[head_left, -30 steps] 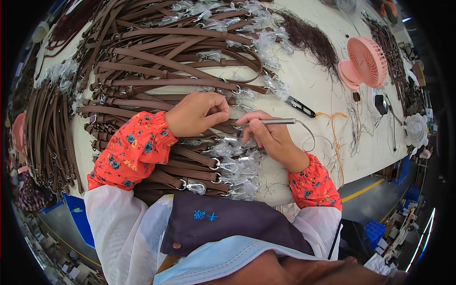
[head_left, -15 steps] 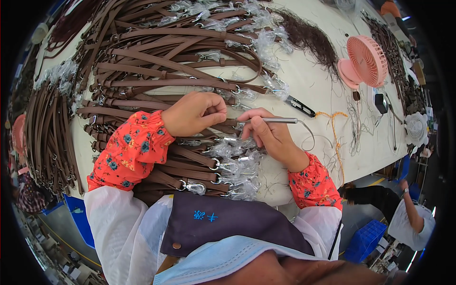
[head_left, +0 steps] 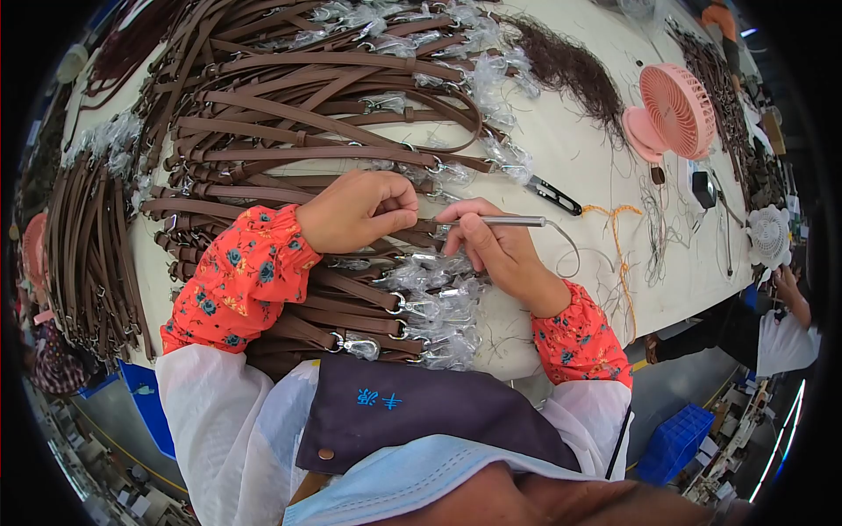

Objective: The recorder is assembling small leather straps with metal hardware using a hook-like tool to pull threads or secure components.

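My left hand [head_left: 358,210] is closed on the end of a brown leather strap [head_left: 412,228] lying on the pile of straps in front of me. My right hand [head_left: 495,248] grips a thin metal pen-like tool [head_left: 513,222] with a cord running off its back end; the tool's tip points left at the strap end between my two hands. Under my hands lie more brown straps with metal clasps wrapped in clear plastic [head_left: 430,298].
A large heap of brown straps [head_left: 289,105] covers the white table [head_left: 561,140]. Bundled straps [head_left: 88,254] lie at the left. Black snips [head_left: 554,195], a pink fan [head_left: 671,110], a dark thread pile [head_left: 570,66] and loose threads sit right. A person [head_left: 772,316] is at the right edge.
My hands hold nearly the same place on the strap end. At the right edge a person has come into view and shifted position.
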The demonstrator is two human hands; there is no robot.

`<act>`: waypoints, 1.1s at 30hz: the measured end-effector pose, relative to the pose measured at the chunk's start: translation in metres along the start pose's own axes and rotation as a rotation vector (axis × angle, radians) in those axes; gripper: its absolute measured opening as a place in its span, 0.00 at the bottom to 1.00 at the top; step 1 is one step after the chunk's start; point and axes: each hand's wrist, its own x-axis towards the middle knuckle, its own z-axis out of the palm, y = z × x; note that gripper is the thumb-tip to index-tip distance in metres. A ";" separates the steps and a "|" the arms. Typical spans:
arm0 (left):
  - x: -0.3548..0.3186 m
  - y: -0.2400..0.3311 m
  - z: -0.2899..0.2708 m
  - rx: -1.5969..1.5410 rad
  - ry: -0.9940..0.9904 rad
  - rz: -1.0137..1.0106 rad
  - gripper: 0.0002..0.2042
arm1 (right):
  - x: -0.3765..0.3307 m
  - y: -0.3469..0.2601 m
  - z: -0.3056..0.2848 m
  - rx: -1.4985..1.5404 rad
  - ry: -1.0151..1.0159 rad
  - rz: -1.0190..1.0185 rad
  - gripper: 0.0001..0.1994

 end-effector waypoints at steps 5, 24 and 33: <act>0.000 0.004 -0.001 -0.070 0.032 -0.095 0.05 | -0.002 0.003 -0.001 0.022 0.004 0.010 0.17; -0.006 0.009 0.002 -0.060 -0.490 0.075 0.08 | -0.001 0.007 -0.006 -0.052 0.175 -0.417 0.16; 0.003 -0.001 0.012 0.598 0.318 0.276 0.12 | 0.001 0.012 -0.006 0.009 0.177 -0.367 0.16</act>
